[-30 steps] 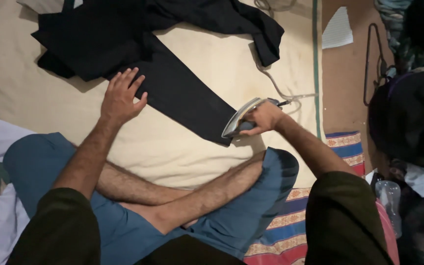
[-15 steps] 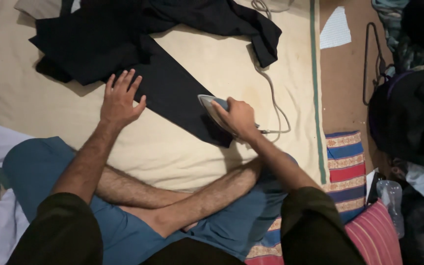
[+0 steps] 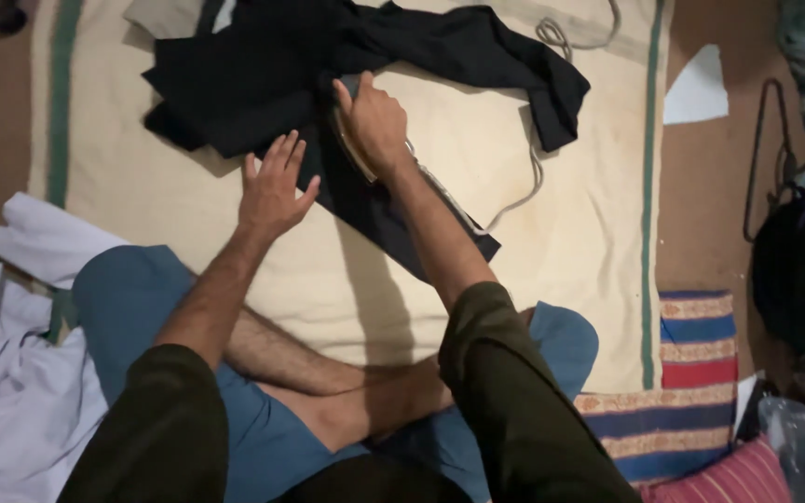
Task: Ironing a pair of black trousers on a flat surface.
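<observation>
The black garment (image 3: 263, 74) lies spread on a cream blanket (image 3: 552, 233) on the floor. The right hand (image 3: 375, 121) wraps its grip around an iron (image 3: 351, 149) on the garment's sleeve. The left hand (image 3: 274, 186), fingers spread, presses flat just beside it.

So the garment (image 3: 263, 84) is plain black, no print on it anywhere. It's on a cream blanket (image 3: 235, 233) with a green stripe running down each side. The iron (image 3: 351, 144) looks pale, kinda silvery, and its cord (image 3: 524, 191) is grey. Shorts (image 3: 142, 298) are a mid blue, sleeves (image 3: 514, 401) dark olive. Off to the left there's a white cloth (image 3: 11, 373), and on the right a mat (image 3: 691, 373) striped in red, blue and tan. Floor (image 3: 710, 214) is brown.
</observation>
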